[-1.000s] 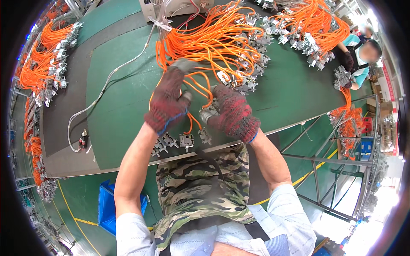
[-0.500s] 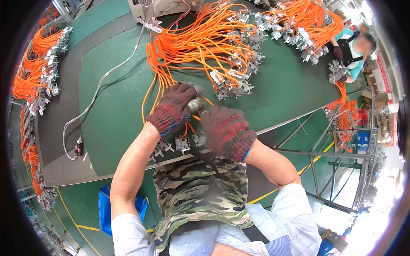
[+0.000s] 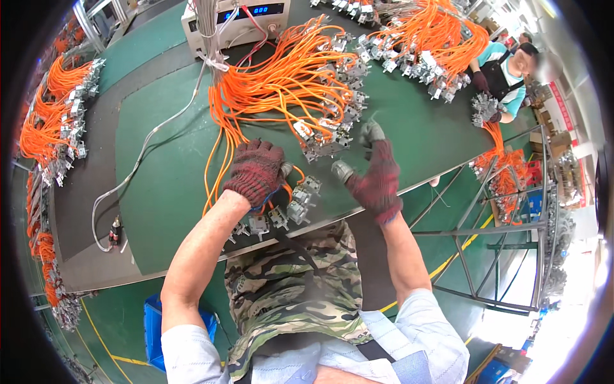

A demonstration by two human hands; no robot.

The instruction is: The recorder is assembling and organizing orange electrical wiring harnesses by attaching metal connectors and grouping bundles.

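Orange cables [image 3: 256, 89] with silver metal connectors lie in a tied bundle on the green work table [image 3: 163, 198], upper middle; several strands run toward the operator, passing beneath the left hand [image 3: 259, 171].

Left hand: knitted dark red and grey glove, back upward, fingers drawn close together and bent over the strands. Undersides hidden; cannot tell whether a cable is gripped. Thumb side lies near a connector cluster [image 3: 304, 198] at the table's front edge.

Right hand [image 3: 377, 179]: matching glove with grey fingertips, thumb and forefinger spread wide, nothing between them. Position is above the table, right of the connector cluster and apart from it.

Edges and room: the connector cluster and further connectors [image 3: 259, 224] sit just beside the front edge, forward of the camouflage apron [image 3: 294, 275]. Green surface shows between the left hand and the white cable [image 3: 150, 137], and also to the right of the right hand, as far as the slanting table edge.

Markings: the pale instrument box [image 3: 240, 25] behind the bundle carries a lit blue digital display. Lettering on the distant red strip at far right is too small to read.
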